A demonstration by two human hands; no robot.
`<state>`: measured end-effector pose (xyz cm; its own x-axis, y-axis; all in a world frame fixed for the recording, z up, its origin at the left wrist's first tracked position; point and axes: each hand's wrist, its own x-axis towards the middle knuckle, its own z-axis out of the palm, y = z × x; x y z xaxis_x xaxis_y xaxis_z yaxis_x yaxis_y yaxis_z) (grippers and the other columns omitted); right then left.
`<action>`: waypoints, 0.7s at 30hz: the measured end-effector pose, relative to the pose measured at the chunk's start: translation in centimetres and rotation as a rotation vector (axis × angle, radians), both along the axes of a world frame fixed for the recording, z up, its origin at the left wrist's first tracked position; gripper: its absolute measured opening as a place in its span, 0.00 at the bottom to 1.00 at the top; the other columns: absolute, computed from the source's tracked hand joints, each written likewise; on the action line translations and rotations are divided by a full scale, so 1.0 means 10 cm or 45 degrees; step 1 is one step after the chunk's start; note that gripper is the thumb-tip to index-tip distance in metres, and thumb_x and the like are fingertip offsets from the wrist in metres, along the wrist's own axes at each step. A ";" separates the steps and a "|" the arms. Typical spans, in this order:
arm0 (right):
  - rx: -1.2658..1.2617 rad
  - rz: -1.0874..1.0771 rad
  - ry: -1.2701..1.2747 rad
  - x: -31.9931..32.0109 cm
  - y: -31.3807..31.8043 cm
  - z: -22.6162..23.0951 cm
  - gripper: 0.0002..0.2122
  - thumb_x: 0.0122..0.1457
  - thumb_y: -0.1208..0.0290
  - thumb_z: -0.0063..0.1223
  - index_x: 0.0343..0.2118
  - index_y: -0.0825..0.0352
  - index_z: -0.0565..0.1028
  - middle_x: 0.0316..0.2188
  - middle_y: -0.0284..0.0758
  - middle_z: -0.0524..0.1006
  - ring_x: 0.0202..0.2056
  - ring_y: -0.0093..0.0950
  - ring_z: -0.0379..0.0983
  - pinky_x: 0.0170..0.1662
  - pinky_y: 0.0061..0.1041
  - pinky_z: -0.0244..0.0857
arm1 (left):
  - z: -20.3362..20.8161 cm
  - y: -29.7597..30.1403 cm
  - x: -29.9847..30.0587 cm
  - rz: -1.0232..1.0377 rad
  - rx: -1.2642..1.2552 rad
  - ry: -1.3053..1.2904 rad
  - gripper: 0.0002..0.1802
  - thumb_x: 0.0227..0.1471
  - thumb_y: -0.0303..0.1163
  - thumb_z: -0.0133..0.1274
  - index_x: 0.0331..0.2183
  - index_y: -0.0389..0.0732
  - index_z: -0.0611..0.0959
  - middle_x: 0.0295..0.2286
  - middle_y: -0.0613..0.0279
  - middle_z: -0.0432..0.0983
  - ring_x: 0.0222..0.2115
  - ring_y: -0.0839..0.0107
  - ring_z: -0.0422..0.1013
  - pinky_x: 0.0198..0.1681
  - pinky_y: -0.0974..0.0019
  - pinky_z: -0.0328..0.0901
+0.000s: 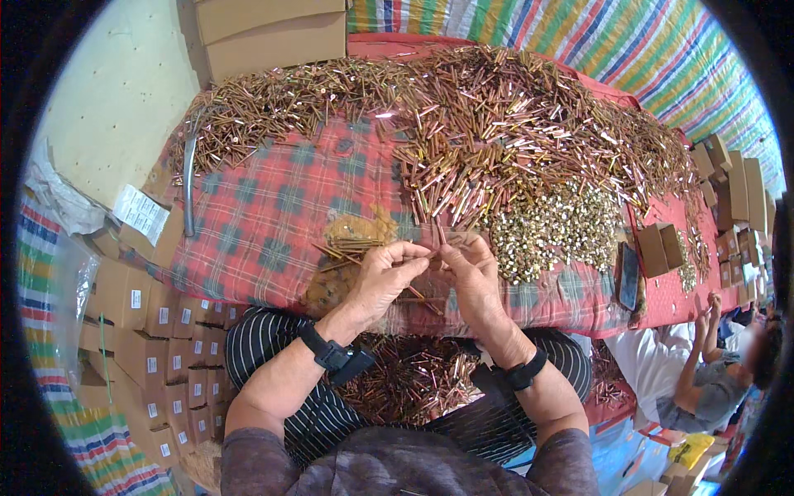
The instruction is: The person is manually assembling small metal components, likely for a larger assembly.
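Above the near part of the plaid-covered surface (pixel 265 198), the right hand (pixel 474 277) pinches a thin coppery rod (pixel 441 235) that points away from the person, while the left hand (pixel 385 274) has its fingertips drawn together at the rod's near end (whether they grip something small cannot be told). Loose rods (pixel 351 247) lie just beside the left hand, a heap (pixel 496 124) spreads beyond both, and gold pieces (pixel 558 231) gather to the right, near a phone (pixel 628 277).

Pictured at near left, stacked cardboard cartons (pixel 175 347); at far right, striped sheeting (pixel 653 51); at right, a dark phone (pixel 628 277) and a seated person (pixel 701 398).
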<state>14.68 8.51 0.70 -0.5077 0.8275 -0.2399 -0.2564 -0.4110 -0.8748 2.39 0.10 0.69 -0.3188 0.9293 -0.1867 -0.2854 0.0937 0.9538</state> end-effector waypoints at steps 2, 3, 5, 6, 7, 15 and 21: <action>0.218 0.122 -0.092 0.02 -0.04 -0.04 0.02 0.56 0.76 0.49 0.31 0.67 0.71 0.23 0.26 0.72 0.24 0.14 0.66 0.28 0.15 0.62 | -0.02 0.02 -0.01 -0.009 0.006 -0.351 0.11 0.50 0.29 0.52 0.36 0.35 0.77 0.23 0.73 0.67 0.19 0.87 0.56 0.20 0.81 0.51; 0.216 0.202 -0.215 0.03 -0.07 -0.10 0.04 0.57 0.76 0.49 0.27 0.68 0.73 0.22 0.25 0.72 0.24 0.13 0.65 0.27 0.14 0.60 | -0.01 0.02 0.01 -0.017 0.007 -0.352 0.11 0.50 0.29 0.52 0.36 0.35 0.77 0.23 0.73 0.67 0.19 0.87 0.56 0.20 0.81 0.51; 0.359 0.267 -0.305 0.06 -0.12 -0.05 0.07 0.58 0.72 0.47 0.30 0.71 0.73 0.22 0.28 0.73 0.23 0.17 0.66 0.27 0.17 0.61 | 0.01 0.00 0.02 0.001 -0.064 -0.299 0.09 0.51 0.27 0.50 0.36 0.35 0.76 0.23 0.71 0.66 0.19 0.87 0.56 0.20 0.81 0.51; 0.390 0.277 -0.315 0.10 -0.09 -0.04 0.08 0.58 0.70 0.48 0.31 0.71 0.74 0.22 0.31 0.75 0.23 0.19 0.67 0.26 0.20 0.62 | -0.01 0.00 0.02 -0.003 -0.061 -0.300 0.09 0.51 0.27 0.50 0.36 0.35 0.76 0.23 0.71 0.66 0.19 0.87 0.56 0.20 0.81 0.51; 0.684 0.256 -0.544 0.16 0.00 -0.10 0.09 0.56 0.69 0.49 0.31 0.70 0.74 0.23 0.35 0.75 0.23 0.24 0.69 0.27 0.23 0.64 | -0.07 0.01 0.00 -0.030 -0.076 -0.329 0.09 0.50 0.27 0.50 0.36 0.35 0.76 0.23 0.71 0.67 0.18 0.87 0.56 0.20 0.82 0.51; 1.889 0.074 -1.478 0.46 0.60 -0.34 0.03 0.50 0.74 0.48 0.25 0.66 0.71 0.25 0.40 0.70 0.31 0.40 0.68 0.33 0.34 0.63 | -0.08 0.02 -0.04 0.008 -0.093 -0.498 0.08 0.49 0.25 0.50 0.34 0.34 0.76 0.23 0.68 0.68 0.15 0.87 0.55 0.17 0.83 0.50; 1.707 0.117 -1.382 0.30 0.41 -0.12 0.04 0.51 0.77 0.49 0.29 0.70 0.73 0.23 0.37 0.73 0.25 0.33 0.71 0.28 0.29 0.64 | -0.04 -0.04 -0.07 0.094 -0.104 -0.412 0.04 0.47 0.23 0.50 0.29 0.35 0.77 0.20 0.69 0.68 0.15 0.87 0.56 0.16 0.83 0.50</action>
